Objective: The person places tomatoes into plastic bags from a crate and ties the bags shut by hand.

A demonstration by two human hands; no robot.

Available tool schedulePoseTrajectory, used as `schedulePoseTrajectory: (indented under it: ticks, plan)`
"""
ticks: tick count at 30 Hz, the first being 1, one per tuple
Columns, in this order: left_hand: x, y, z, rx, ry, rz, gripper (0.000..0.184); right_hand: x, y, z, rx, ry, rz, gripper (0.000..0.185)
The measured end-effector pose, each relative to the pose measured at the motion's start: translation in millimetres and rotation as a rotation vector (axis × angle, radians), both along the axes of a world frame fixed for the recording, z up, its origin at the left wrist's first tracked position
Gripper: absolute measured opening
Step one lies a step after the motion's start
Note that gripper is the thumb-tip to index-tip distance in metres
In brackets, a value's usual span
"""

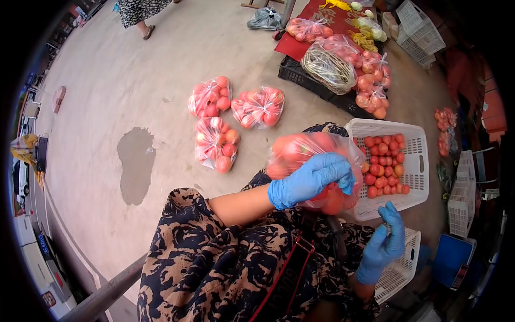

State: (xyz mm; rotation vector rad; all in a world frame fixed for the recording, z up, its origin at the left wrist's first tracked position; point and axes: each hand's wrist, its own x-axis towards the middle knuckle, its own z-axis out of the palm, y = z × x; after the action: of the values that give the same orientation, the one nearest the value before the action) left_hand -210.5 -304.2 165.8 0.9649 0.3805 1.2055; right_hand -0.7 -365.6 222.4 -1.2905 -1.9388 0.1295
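My left hand (316,177), in a blue glove, is closed on the gathered top of a clear plastic bag of tomatoes (292,150). The bag rests close against my lap, bulging with red fruit. To its right, my right hand (382,247), gloved in blue too, is raised with loosely bent fingers and the thumb apart. No held thing can be made out in it. Just beyond that hand stands a white plastic crate (421,166) with many loose tomatoes (383,161) inside.
Three tied bags of tomatoes (217,142) lie on the concrete ground. Black crates (303,78) carry more bagged tomatoes and a bag of long green beans (327,67). Another white crate (397,279) sits beside my right leg. A blue stool (450,260) stands right; a person's leg (142,27) shows behind.
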Motion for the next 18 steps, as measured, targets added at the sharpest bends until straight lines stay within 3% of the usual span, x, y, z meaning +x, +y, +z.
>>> schedulePoseTrajectory:
  ticks: [2,3,6,7,9,12,15,18]
  plan:
    - [-28,3,18,-0.032,-0.055,0.117,0.030,11,4,-3,-0.066,0.201,-0.092,0.019]
    - [-40,4,24,-0.140,-0.201,0.183,0.032,19,8,-5,-0.106,0.241,-0.132,0.020]
    - [-87,-8,53,0.059,-0.196,0.436,0.032,41,25,-18,-0.220,0.335,-0.196,0.021]
    - [-108,-13,52,0.098,-0.213,0.375,0.031,47,29,-27,-0.260,0.359,-0.214,0.021]
    - [-139,-36,47,0.061,-0.281,0.561,0.026,57,40,-44,-0.333,0.396,-0.215,0.020]
    - [-179,-55,46,0.154,-0.127,0.840,0.030,59,51,-63,-0.379,0.361,-0.208,0.020]
    - [-211,-59,37,0.117,0.335,1.112,0.021,55,55,-75,-0.391,0.277,-0.212,0.019]
    - [-270,-54,-3,0.024,0.308,1.018,0.017,62,56,-88,-0.432,0.215,-0.240,0.019]
